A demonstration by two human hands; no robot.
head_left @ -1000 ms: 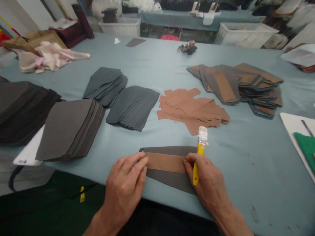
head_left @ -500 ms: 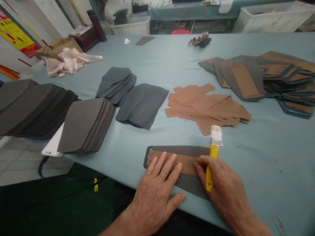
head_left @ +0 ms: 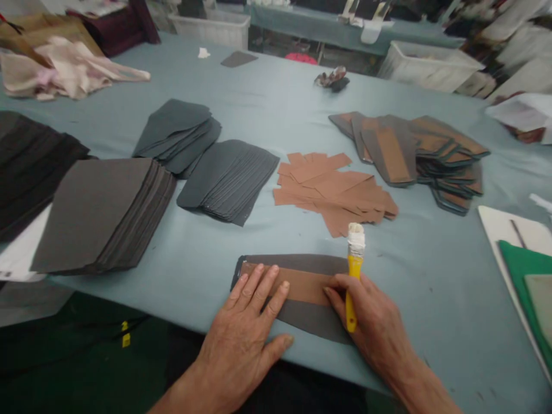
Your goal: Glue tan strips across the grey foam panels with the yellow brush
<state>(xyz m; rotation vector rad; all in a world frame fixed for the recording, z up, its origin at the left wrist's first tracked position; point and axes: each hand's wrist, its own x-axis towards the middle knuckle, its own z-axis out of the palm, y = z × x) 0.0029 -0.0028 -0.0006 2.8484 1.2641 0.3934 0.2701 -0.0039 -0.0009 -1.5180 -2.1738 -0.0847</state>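
Note:
A dark grey tapered panel (head_left: 317, 322) lies near the table's front edge, with a brown strip (head_left: 299, 284) along its middle. My left hand (head_left: 241, 336) rests flat over the strip's left end, fingers spread and thumb apart. At the strip's right part, the thumb and forefinger of my right hand (head_left: 375, 313) pinch together at its surface. The same hand holds a yellow-handled paintbrush (head_left: 354, 267), its white-coated bristles pointing up and away from me. The panel's right end is hidden beneath this hand. Beyond the brush lies a loose pile of brown strips (head_left: 332, 190).
Stacks of dark panels (head_left: 95, 207) and fanned grey-green pieces (head_left: 230, 178) stand to the left. Panels bearing brown strips (head_left: 397, 149) are heaped at the back right. A white board (head_left: 495, 230) with green material lies at the right edge; pale cloth (head_left: 64, 66) is at back left.
The view has swung right, bringing the white board into sight. My left hand has slid slightly left along the strip. The right hand keeps its pinch and the brush.

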